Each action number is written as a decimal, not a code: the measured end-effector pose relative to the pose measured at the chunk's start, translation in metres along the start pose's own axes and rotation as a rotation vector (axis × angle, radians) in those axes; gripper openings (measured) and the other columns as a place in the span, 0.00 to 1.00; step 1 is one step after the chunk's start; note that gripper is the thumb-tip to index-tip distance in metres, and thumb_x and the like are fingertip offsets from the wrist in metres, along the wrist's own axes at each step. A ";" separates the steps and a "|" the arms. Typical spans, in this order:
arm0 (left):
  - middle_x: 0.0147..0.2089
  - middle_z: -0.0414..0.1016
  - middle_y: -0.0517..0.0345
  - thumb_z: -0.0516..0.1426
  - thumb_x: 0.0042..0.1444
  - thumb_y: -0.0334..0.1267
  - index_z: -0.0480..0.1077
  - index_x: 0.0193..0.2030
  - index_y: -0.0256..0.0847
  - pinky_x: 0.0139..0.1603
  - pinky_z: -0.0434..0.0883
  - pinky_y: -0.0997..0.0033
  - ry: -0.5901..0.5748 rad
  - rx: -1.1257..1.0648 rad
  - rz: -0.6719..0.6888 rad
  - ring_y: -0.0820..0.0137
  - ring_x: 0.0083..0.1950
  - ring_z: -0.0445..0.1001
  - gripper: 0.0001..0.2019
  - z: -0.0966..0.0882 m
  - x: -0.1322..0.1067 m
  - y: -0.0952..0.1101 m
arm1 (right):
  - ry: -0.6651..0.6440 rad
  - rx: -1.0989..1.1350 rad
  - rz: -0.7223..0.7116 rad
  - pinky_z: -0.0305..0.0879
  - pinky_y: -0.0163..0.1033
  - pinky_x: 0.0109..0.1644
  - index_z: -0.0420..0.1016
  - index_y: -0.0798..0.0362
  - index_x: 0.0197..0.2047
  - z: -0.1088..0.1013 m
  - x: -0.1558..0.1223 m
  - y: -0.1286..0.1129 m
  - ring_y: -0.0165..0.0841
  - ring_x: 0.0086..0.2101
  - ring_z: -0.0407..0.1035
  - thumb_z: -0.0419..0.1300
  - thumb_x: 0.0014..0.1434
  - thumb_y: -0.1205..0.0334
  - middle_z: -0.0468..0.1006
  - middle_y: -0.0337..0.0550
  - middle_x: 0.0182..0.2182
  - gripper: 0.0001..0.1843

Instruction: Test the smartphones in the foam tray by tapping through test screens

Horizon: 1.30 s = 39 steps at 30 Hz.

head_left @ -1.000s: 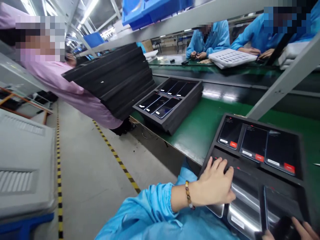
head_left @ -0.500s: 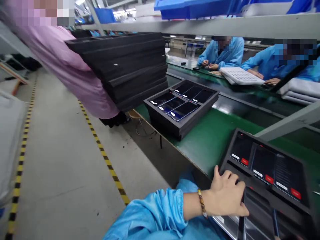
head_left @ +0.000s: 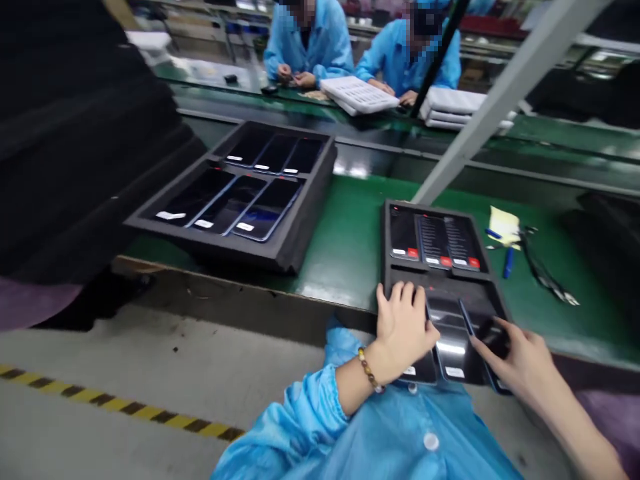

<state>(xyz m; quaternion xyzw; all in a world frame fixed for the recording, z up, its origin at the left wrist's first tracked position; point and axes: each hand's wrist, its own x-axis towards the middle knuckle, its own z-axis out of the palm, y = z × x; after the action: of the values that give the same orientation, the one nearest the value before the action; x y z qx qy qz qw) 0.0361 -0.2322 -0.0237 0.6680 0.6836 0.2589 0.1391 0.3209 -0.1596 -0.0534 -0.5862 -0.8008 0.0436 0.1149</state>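
Over the near left of a black foam tray (head_left: pixel 385 247), my left hand (head_left: pixel 403 323) has its fingers curled and its thumb along the side of a smartphone (head_left: pixel 420 370). Most of that phone is hidden under the hand. A second smartphone (head_left: pixel 455 353) lies in the middle of the near row. To its right, my right hand (head_left: pixel 530 363) grips another smartphone (head_left: pixel 493 380) between thumb and fingers. Part of this phone is covered by the hand. In the far row, smartphones (head_left: pixel 435 240) lie screen up, with white labels and red patches near their lower ends.
Stacked foam trays (head_left: pixel 280 253) with several phones sit left on the green bench (head_left: pixel 345 227). A tall black stack (head_left: pixel 80 147) fills the far left. A slanted post (head_left: pixel 500 113), yellow paper (head_left: pixel 504 225) and a cable (head_left: pixel 543 270) are around. Co-workers (head_left: pixel 310 40) sit opposite.
My view has swung right, so the near tray now appears nearer the centre. My right hand has come fully into view at the near row. My left hand stays at the tray's left side.
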 end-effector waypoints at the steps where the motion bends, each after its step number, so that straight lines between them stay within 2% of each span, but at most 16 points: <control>1: 0.72 0.71 0.39 0.58 0.65 0.46 0.66 0.74 0.37 0.77 0.59 0.27 -0.006 -0.001 -0.005 0.46 0.73 0.65 0.32 -0.001 0.001 0.000 | -0.035 0.024 0.051 0.76 0.57 0.43 0.77 0.62 0.62 -0.003 0.000 -0.006 0.54 0.37 0.78 0.60 0.59 0.31 0.83 0.63 0.39 0.45; 4: 0.74 0.70 0.38 0.59 0.64 0.44 0.66 0.74 0.37 0.79 0.56 0.26 -0.033 -0.005 -0.004 0.45 0.75 0.63 0.32 -0.002 0.004 -0.002 | -0.070 -0.004 0.127 0.77 0.56 0.50 0.69 0.65 0.71 -0.012 -0.004 -0.023 0.54 0.45 0.79 0.62 0.60 0.32 0.81 0.66 0.47 0.51; 7: 0.74 0.70 0.39 0.59 0.64 0.43 0.67 0.74 0.38 0.79 0.55 0.26 -0.041 0.000 0.010 0.45 0.76 0.63 0.32 -0.004 0.005 -0.001 | -0.098 -0.112 0.126 0.75 0.57 0.55 0.60 0.67 0.76 -0.023 -0.008 -0.037 0.57 0.51 0.79 0.60 0.66 0.37 0.79 0.73 0.54 0.50; 10: 0.72 0.73 0.41 0.59 0.63 0.41 0.68 0.72 0.39 0.78 0.57 0.28 -0.024 0.027 -0.003 0.47 0.73 0.66 0.30 -0.006 0.006 0.003 | -0.180 -0.150 0.198 0.75 0.57 0.57 0.59 0.65 0.77 -0.034 -0.007 -0.051 0.58 0.54 0.78 0.61 0.67 0.40 0.77 0.74 0.58 0.47; 15: 0.66 0.76 0.41 0.59 0.60 0.35 0.71 0.67 0.38 0.76 0.60 0.29 0.001 0.054 -0.018 0.48 0.67 0.71 0.27 -0.007 0.008 0.008 | -0.253 -0.122 0.333 0.75 0.57 0.56 0.55 0.62 0.79 -0.044 0.004 -0.067 0.61 0.57 0.78 0.66 0.62 0.41 0.76 0.72 0.60 0.53; 20: 0.65 0.76 0.39 0.60 0.59 0.33 0.71 0.67 0.39 0.76 0.59 0.25 0.005 0.020 -0.014 0.46 0.68 0.72 0.28 -0.003 0.013 0.009 | -0.212 -0.018 0.398 0.76 0.54 0.56 0.66 0.58 0.74 -0.044 0.005 -0.070 0.57 0.55 0.78 0.70 0.57 0.42 0.76 0.66 0.59 0.48; 22: 0.67 0.76 0.38 0.61 0.60 0.33 0.70 0.68 0.39 0.77 0.57 0.23 0.006 -0.020 -0.010 0.44 0.70 0.71 0.28 -0.003 0.012 0.007 | -0.196 0.001 0.386 0.77 0.54 0.54 0.65 0.57 0.75 -0.047 -0.002 -0.069 0.55 0.53 0.79 0.69 0.59 0.40 0.77 0.65 0.59 0.48; 25: 0.71 0.73 0.42 0.63 0.64 0.36 0.71 0.69 0.43 0.81 0.52 0.24 0.024 -0.196 0.039 0.47 0.73 0.70 0.26 -0.012 0.000 -0.009 | -0.157 -0.026 0.320 0.78 0.58 0.49 0.62 0.52 0.77 -0.060 -0.009 -0.068 0.55 0.46 0.81 0.62 0.64 0.33 0.78 0.63 0.59 0.48; 27: 0.68 0.77 0.48 0.63 0.68 0.38 0.75 0.64 0.48 0.81 0.58 0.32 0.118 -0.382 0.031 0.54 0.69 0.75 0.19 -0.024 -0.017 -0.034 | -0.120 0.036 0.212 0.79 0.59 0.47 0.70 0.49 0.72 -0.071 -0.001 -0.075 0.53 0.43 0.81 0.59 0.65 0.28 0.78 0.61 0.58 0.44; 28: 0.62 0.80 0.50 0.62 0.70 0.38 0.77 0.59 0.48 0.78 0.65 0.39 0.220 -0.468 -0.015 0.58 0.65 0.78 0.13 -0.032 -0.028 -0.050 | -0.109 0.120 0.132 0.79 0.58 0.47 0.74 0.48 0.69 -0.076 0.010 -0.083 0.52 0.43 0.81 0.59 0.66 0.28 0.79 0.60 0.57 0.41; 29: 0.55 0.82 0.51 0.61 0.71 0.39 0.79 0.53 0.47 0.70 0.73 0.47 0.377 -0.535 -0.083 0.60 0.59 0.80 0.08 -0.040 -0.039 -0.069 | -0.131 0.237 0.035 0.80 0.56 0.49 0.76 0.46 0.67 -0.079 0.025 -0.095 0.50 0.45 0.81 0.60 0.66 0.29 0.80 0.57 0.57 0.38; 31: 0.49 0.79 0.52 0.61 0.71 0.42 0.78 0.47 0.44 0.59 0.78 0.58 0.799 -0.592 -0.333 0.63 0.52 0.80 0.06 -0.062 -0.060 -0.109 | -0.268 0.505 -0.145 0.79 0.54 0.57 0.78 0.42 0.64 -0.077 0.071 -0.134 0.47 0.50 0.80 0.62 0.68 0.34 0.82 0.51 0.56 0.30; 33: 0.52 0.77 0.53 0.60 0.70 0.48 0.75 0.52 0.45 0.60 0.77 0.59 1.194 -0.760 -0.524 0.66 0.52 0.79 0.11 -0.085 -0.074 -0.147 | -0.542 0.806 -0.237 0.75 0.54 0.65 0.80 0.43 0.60 -0.064 0.131 -0.189 0.45 0.53 0.79 0.67 0.66 0.37 0.82 0.48 0.57 0.27; 34: 0.55 0.76 0.51 0.59 0.70 0.51 0.74 0.55 0.46 0.65 0.76 0.58 1.284 -0.875 -0.581 0.65 0.56 0.78 0.15 -0.097 -0.079 -0.164 | -0.691 0.977 -0.145 0.74 0.54 0.68 0.81 0.45 0.59 -0.053 0.162 -0.220 0.45 0.55 0.79 0.72 0.63 0.39 0.82 0.49 0.57 0.27; 35: 0.59 0.74 0.50 0.59 0.69 0.53 0.72 0.59 0.47 0.70 0.73 0.56 1.312 -0.989 -0.638 0.64 0.61 0.77 0.19 -0.109 -0.081 -0.180 | -0.808 1.131 0.054 0.74 0.54 0.68 0.82 0.48 0.58 -0.039 0.192 -0.252 0.45 0.54 0.79 0.76 0.58 0.43 0.83 0.51 0.55 0.29; 39: 0.71 0.67 0.41 0.54 0.67 0.70 0.61 0.76 0.48 0.77 0.66 0.44 1.188 -1.340 -0.821 0.55 0.74 0.69 0.39 -0.155 -0.076 -0.229 | -0.852 1.233 0.227 0.76 0.53 0.63 0.64 0.54 0.75 0.019 0.280 -0.364 0.46 0.58 0.77 0.62 0.68 0.32 0.78 0.62 0.62 0.44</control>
<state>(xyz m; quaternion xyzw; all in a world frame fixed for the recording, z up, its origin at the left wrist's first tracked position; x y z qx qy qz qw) -0.2342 -0.3275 -0.0309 -0.0770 0.5330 0.8181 0.2018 -0.1017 -0.0054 0.0398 -0.4272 -0.5413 0.7177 0.0971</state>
